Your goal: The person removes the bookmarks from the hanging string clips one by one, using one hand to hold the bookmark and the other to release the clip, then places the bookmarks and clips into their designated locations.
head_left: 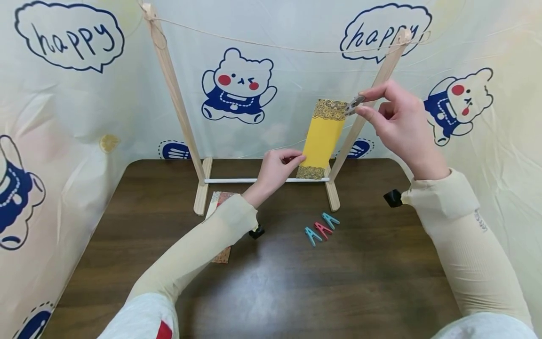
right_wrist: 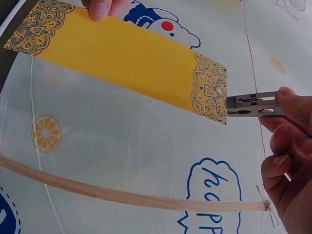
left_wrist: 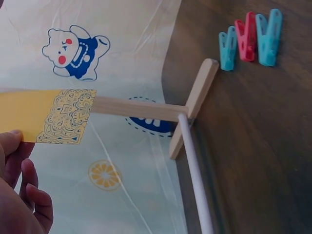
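Observation:
My left hand (head_left: 274, 170) pinches a yellow card (head_left: 322, 139) by its lower left edge, between thumb and fingers. The card is a long strip with dark lace-like patterns at both ends, held tilted in front of the frame's right post. In my right hand (head_left: 404, 125) a grey clothespin (head_left: 354, 104) is pinched at its handles by thumb and forefinger. Its tip meets the card's patterned top end, near the right corner; I cannot tell whether it bites the card. The right wrist view shows this clothespin (right_wrist: 253, 104) against the card's end (right_wrist: 210, 87).
A wooden frame stands at the table's back, with a left post (head_left: 175, 89), a white lower bar (head_left: 228, 181) and a string (head_left: 254, 43) between the post tops. Two blue clothespins and a red clothespin (head_left: 323, 230) lie on the table (head_left: 296, 292). Patterned cards (head_left: 222, 256) lie partly under my left forearm.

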`<move>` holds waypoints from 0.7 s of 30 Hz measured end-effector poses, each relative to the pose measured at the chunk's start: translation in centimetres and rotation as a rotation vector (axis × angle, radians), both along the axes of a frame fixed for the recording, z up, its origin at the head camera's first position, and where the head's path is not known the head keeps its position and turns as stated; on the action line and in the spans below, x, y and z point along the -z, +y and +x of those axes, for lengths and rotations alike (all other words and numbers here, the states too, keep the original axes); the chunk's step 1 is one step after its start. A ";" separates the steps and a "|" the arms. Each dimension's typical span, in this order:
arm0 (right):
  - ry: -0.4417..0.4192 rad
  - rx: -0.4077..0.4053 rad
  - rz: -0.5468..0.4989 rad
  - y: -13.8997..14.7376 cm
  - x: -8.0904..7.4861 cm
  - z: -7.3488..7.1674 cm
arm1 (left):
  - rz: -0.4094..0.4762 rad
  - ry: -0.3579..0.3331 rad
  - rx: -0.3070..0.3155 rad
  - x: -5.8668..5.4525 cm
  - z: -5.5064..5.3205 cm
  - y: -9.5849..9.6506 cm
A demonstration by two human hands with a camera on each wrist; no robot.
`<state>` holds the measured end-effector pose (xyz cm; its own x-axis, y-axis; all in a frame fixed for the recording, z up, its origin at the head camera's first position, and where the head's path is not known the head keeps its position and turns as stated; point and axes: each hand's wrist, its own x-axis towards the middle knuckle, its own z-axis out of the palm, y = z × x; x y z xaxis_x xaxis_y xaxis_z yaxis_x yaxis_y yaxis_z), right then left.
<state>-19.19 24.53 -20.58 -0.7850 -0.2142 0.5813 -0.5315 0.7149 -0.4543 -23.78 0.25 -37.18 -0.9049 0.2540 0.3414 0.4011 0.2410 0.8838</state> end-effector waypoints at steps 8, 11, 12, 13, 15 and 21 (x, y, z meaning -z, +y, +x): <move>-0.025 -0.010 0.028 0.2 0.9 0.8 | 0.005 -0.016 -0.016 1.2 0.9 -1.1; -0.022 -0.010 0.041 0.3 1.3 1.1 | 0.007 -0.019 -0.024 1.5 1.2 -1.5; -0.018 -0.009 0.046 0.3 1.4 1.1 | 0.008 -0.024 -0.026 1.5 1.3 -1.6; -0.013 -0.007 0.050 0.3 1.6 1.2 | 0.007 -0.029 -0.028 1.6 1.4 -1.7; -0.012 -0.007 0.055 0.4 1.8 1.4 | 0.001 -0.041 -0.034 1.6 1.8 -1.9; -0.003 -0.045 0.059 0.6 2.5 1.8 | -0.008 -0.041 -0.048 1.7 2.9 -2.7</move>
